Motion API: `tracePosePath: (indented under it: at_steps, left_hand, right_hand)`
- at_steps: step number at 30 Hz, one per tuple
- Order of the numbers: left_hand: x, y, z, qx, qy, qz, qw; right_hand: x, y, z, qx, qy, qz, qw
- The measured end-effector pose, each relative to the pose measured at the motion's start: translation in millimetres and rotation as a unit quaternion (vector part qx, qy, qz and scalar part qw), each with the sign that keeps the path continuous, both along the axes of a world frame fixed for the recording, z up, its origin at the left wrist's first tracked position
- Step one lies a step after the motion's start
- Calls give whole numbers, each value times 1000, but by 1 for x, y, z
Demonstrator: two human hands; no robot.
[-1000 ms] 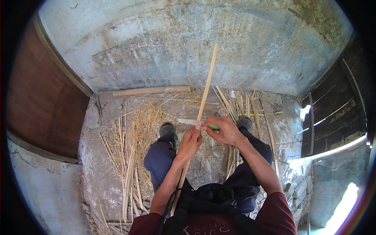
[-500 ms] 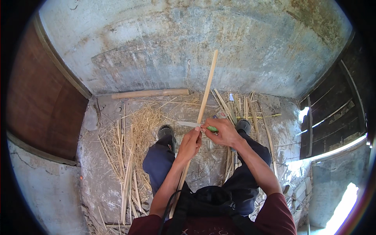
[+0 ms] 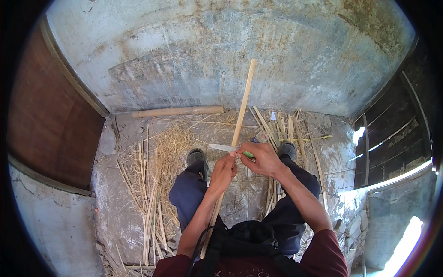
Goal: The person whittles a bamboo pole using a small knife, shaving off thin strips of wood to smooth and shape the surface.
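A long pale bamboo strip (image 3: 244,104) runs from near my waist up past my hands, its far end pointing at the wall. My left hand (image 3: 223,172) is closed around the strip just below the knife. In my right hand (image 3: 263,158) I grip a knife with a green handle (image 3: 248,154). Its pale blade (image 3: 220,147) points left and lies across the strip, right beside my left fingertips. The two hands nearly meet there, and the fingers hide exactly where the edge touches.
Thin shavings (image 3: 171,145) heap on the floor left of my feet, beside several split strips (image 3: 150,217). More strips (image 3: 267,124) lie by my right shoe (image 3: 287,150). A bamboo pole (image 3: 177,111) rests along the wall's foot. Stacked bricks (image 3: 353,231) stand at the right.
The knife tilts slightly more, its handle a little lower than the blade tip. The strip's far end has shifted very slightly left. Both hands keep their hold.
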State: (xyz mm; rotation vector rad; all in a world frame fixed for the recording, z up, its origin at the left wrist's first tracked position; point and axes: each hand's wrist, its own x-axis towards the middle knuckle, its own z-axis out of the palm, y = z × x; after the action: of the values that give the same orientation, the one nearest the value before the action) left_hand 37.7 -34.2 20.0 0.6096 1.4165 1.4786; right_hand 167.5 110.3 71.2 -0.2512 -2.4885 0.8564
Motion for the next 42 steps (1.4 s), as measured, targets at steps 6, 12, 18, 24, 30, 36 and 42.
tracePosePath:
  at_steps: [6, 12, 18, 24, 30, 36, 42]
  left_hand:
    - [-2, 2, -4, -2, 1, 6, 1000]
    - [-3, 5, -6, -6, -7, 11, 1000]
    - [-1, 5, -10, 13, 29, -11, 999]
    - [-1, 2, -16, 61, 135, -23, 989]
    - [-6, -2, -24, 41, 187, -30, 981]
    - [-7, -4, -15, -2, 226, -3, 974]
    - [-10, -8, -27, 15, 217, 2, 976]
  right_hand:
    - [0, 1, -4, 52, -19, -19, 998]
    - [-1, 2, -3, 10, -19, -11, 1000]
    - [-2, 13, -6, -28, -22, 2, 999]
    - [-1, 14, -5, -21, -9, 20, 1000]
    - [1, 7, -13, -12, 6, 15, 1000]
    - [-2, 4, -17, -3, -6, 17, 1000]
    - [0, 7, -21, 28, 31, 17, 999]
